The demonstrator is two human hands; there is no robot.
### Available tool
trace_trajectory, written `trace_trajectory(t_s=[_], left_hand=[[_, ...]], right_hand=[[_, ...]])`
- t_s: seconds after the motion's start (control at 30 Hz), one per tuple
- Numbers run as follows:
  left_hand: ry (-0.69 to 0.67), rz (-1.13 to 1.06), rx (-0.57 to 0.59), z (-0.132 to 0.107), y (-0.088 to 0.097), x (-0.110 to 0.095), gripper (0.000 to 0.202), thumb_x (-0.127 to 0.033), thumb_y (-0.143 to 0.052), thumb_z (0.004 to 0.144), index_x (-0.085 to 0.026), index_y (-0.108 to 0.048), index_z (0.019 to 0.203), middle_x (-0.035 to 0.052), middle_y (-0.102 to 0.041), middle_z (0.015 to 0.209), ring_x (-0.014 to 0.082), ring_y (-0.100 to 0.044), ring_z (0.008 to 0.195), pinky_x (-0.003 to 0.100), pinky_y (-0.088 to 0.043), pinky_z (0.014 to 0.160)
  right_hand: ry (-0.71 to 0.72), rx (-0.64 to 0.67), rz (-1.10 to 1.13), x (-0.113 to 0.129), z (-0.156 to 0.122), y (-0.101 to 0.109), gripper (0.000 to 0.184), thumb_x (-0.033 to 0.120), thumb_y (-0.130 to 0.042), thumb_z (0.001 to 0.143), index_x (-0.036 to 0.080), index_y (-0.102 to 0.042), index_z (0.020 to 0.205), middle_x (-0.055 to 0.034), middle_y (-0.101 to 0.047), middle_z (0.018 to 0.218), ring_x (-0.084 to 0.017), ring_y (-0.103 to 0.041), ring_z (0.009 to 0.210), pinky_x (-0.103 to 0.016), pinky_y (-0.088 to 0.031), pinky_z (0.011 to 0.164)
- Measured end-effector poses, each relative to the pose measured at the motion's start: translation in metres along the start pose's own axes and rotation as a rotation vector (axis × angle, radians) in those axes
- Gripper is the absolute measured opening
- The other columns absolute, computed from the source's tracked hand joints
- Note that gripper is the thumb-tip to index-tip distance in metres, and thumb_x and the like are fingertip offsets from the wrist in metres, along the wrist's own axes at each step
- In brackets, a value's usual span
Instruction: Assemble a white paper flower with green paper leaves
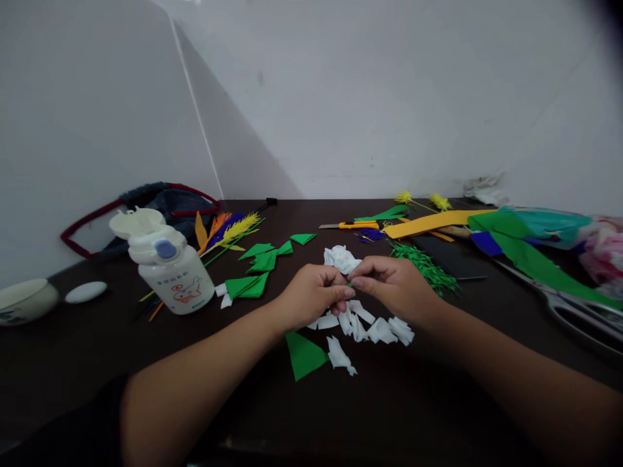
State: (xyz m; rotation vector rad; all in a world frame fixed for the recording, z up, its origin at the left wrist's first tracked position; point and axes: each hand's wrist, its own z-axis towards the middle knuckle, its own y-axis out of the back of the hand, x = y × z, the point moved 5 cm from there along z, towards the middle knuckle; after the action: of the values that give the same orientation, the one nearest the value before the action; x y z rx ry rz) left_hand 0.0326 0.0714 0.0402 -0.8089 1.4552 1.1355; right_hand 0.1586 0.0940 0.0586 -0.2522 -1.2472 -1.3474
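Observation:
My left hand (314, 295) and my right hand (389, 280) meet over the dark table (370, 408), fingertips pinched together on a small green paper piece (349, 284) that barely shows between them. Just beneath the hands lie several white paper scraps (377, 327). A crumpled white paper piece (341, 258) sits just behind the fingers. A green paper triangle (304, 355) lies in front of my left wrist.
A white glue bottle (168, 263) with its cap flipped open stands at left. Folded green paper pieces (260, 269), paper flowers (228, 232), a yellow utility knife (353, 226), fringed green paper (428, 267), coloured paper strips (516, 243) and scissors (579, 311) lie around. A bowl (24, 299) sits far left.

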Motion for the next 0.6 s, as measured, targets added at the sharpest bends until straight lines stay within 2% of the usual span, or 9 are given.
trace_trajectory(t_s=[0.17,0.37,0.6], left_hand=[[0.016,-0.001,0.005,-0.001,0.000,-0.001,0.016,-0.022,-0.056,0.072,-0.013,-0.051,0.060,-0.0024,-0.055,0.050,0.0057,-0.050,0.045,0.020,-0.041,0.047],[0.031,0.056,0.018,-0.001,0.000,0.000,0.020,-0.026,-0.056,0.073,-0.014,-0.049,0.059,-0.0031,-0.054,0.050,0.0053,-0.049,0.044,0.018,-0.038,0.044],[0.002,0.131,0.030,-0.002,0.000,-0.002,0.023,-0.031,-0.056,0.073,-0.014,-0.049,0.060,-0.0038,-0.051,0.048,0.0051,-0.045,0.041,0.018,-0.033,0.041]], right_hand=[[0.017,-0.034,-0.163,0.005,0.000,0.001,0.010,0.025,-0.055,0.074,0.018,-0.058,0.067,0.0008,-0.058,0.060,-0.012,-0.049,0.057,-0.025,-0.037,0.054],[0.126,-0.075,-0.366,0.014,0.000,0.000,0.016,0.025,-0.050,0.077,0.019,-0.051,0.062,0.0004,-0.052,0.059,-0.012,-0.045,0.056,-0.025,-0.032,0.053],[0.142,-0.115,-0.495,0.015,-0.001,-0.001,0.030,0.029,-0.042,0.080,0.019,-0.037,0.053,0.0016,-0.040,0.052,-0.011,-0.038,0.050,-0.025,-0.026,0.049]])
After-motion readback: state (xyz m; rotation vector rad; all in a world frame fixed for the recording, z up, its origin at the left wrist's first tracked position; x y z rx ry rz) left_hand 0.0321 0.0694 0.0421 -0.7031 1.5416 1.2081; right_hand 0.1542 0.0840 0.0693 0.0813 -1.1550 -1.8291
